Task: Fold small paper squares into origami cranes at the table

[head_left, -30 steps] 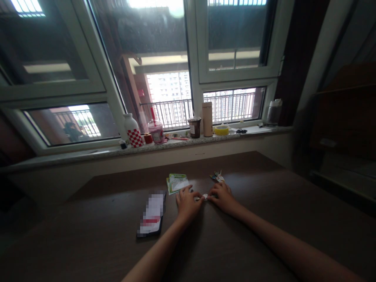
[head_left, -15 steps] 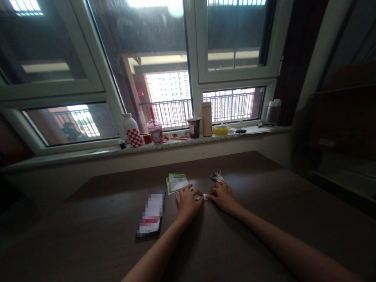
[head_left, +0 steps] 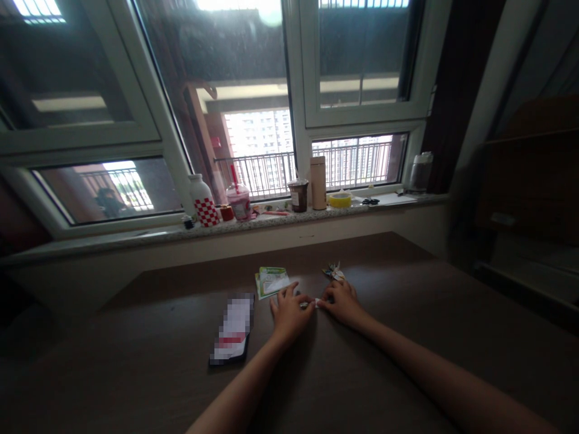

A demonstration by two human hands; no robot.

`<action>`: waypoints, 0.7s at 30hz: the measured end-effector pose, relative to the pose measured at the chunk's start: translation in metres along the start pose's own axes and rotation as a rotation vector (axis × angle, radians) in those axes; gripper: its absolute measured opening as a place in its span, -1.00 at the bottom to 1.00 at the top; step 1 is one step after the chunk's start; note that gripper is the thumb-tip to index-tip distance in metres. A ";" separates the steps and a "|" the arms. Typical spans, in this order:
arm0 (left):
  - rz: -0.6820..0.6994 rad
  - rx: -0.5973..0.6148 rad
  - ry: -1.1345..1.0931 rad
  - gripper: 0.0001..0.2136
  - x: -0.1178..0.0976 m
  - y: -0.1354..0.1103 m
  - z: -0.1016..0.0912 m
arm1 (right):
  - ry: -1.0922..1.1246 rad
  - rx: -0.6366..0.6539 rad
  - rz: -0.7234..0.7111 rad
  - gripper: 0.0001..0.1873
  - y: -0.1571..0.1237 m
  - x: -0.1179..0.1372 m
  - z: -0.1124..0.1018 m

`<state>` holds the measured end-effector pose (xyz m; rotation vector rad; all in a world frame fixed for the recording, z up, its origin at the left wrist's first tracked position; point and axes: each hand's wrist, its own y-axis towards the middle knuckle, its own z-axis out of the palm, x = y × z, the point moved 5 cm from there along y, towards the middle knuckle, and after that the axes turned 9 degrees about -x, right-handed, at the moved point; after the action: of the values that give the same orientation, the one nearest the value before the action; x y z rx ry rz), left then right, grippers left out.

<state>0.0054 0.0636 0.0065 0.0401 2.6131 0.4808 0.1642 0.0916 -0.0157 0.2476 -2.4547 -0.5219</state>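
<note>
Between my fingertips is a small white piece of paper (head_left: 317,303), low over the brown table (head_left: 172,337). My left hand (head_left: 289,307) pinches its left side with thumb and forefinger, the other fingers spread. My right hand (head_left: 342,302) grips the right side, fingers curled. Much of the paper is hidden by the fingers. Just beyond my right hand lies a small crumpled, many-coloured bundle (head_left: 333,271), too small to make out. Green and white packets (head_left: 272,281) lie beyond my left hand, and a phone (head_left: 233,328) with a blurred screen rests to its left.
On the windowsill (head_left: 266,220) stand a red-checked white bottle (head_left: 203,202), a pink drink cup (head_left: 239,202), a dark cup (head_left: 298,196), a beige flask (head_left: 318,184), a roll of yellow tape (head_left: 340,199) and a clear jar (head_left: 421,173). A cardboard box (head_left: 529,181) is at right.
My fingertips have shifted slightly on the white paper, and less of it shows between them. The packets, phone and bundle have stayed in place.
</note>
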 end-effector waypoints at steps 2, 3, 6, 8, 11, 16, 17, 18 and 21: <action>-0.007 0.002 -0.001 -0.84 0.000 0.000 0.000 | -0.006 0.009 0.012 -0.80 0.000 0.001 -0.001; -0.009 0.005 -0.002 -0.85 0.000 0.001 0.000 | -0.009 0.013 0.016 -0.80 0.000 0.001 -0.001; -0.009 0.016 -0.003 -0.86 0.001 0.001 0.001 | -0.016 0.028 0.029 -0.80 0.001 0.002 -0.001; -0.011 0.019 0.000 -0.85 0.001 0.001 0.001 | -0.022 0.045 0.049 -0.79 0.001 0.002 -0.001; -0.011 0.022 0.010 -0.85 0.001 0.001 0.002 | -0.031 0.064 0.068 -0.77 0.001 0.001 0.000; -0.007 0.018 0.022 -0.84 0.001 0.000 0.003 | -0.036 0.070 0.054 -0.78 0.000 0.003 -0.001; -0.006 0.017 0.024 -0.84 0.001 0.000 0.003 | -0.034 0.075 0.057 -0.78 0.000 0.003 -0.001; -0.006 0.016 0.025 -0.84 0.001 0.000 0.003 | -0.033 0.081 0.059 -0.79 0.000 0.003 -0.001; 0.001 0.009 0.024 -0.84 0.000 -0.001 0.004 | -0.035 0.093 0.067 -0.81 0.000 0.005 -0.001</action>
<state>0.0068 0.0643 0.0030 0.0387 2.6394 0.4723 0.1614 0.0897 -0.0124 0.1946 -2.5151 -0.3876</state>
